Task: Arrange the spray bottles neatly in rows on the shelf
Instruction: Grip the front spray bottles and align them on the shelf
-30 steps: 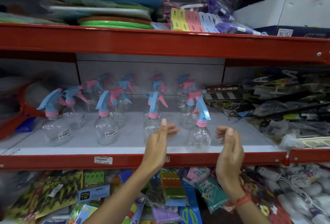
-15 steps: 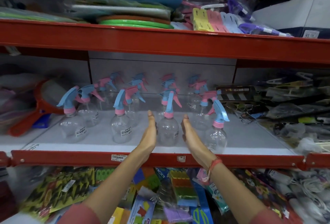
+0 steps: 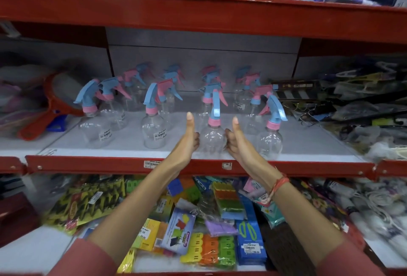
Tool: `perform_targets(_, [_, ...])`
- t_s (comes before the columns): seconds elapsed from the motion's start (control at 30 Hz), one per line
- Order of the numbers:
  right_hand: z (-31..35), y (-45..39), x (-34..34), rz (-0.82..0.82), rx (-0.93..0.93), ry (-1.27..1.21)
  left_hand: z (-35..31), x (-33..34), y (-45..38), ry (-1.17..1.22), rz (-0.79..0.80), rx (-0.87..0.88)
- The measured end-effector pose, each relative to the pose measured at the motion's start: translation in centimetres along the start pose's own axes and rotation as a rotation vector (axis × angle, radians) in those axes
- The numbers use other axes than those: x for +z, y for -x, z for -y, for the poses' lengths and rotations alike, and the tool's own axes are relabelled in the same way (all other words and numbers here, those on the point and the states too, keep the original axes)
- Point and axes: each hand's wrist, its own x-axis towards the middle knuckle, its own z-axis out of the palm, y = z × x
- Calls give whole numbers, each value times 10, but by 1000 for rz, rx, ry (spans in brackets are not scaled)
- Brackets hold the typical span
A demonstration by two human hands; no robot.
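Note:
Several clear spray bottles with blue and pink trigger heads stand in rough rows on the grey middle shelf [image 3: 308, 143]. The front-row bottle [image 3: 211, 137] with a blue nozzle and pink collar stands between my hands. My left hand [image 3: 187, 141] presses its left side and my right hand [image 3: 236, 141] its right side, thumbs up, fingers curled on the body. Front-row neighbours are a bottle to the left [image 3: 153, 130], another at the far left [image 3: 92, 128] and one to the right [image 3: 269, 143]. More bottles [image 3: 248, 97] stand behind.
A red shelf beam [image 3: 198, 13] runs overhead. An orange-rimmed strainer [image 3: 55, 104] lies left of the bottles, dark packaged goods [image 3: 352, 104] to the right. Colourful packets [image 3: 220, 231] fill the shelf below the red front rail [image 3: 88, 163].
Both hands moved left from the right-hand bottle to the middle front bottle and closed in until they clasp its sides. The view moved closer to the shelf.

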Motion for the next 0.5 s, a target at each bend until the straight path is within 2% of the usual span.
perform_targets(0.2, [-1, 7, 0, -10, -28, 28, 3, 0, 6, -17, 13, 10])
perform_targets(0.3, [-3, 12, 4, -65, -33, 62, 5, -1, 9, -62, -8, 23])
perform_targets(0.4, [-7, 24, 13, -272, -198, 83, 10, -3, 16, -97, -51, 99])
perform_targets(0.5, [-6, 39, 28, -458, -438, 49, 19, -14, 27, -22, -187, 273])
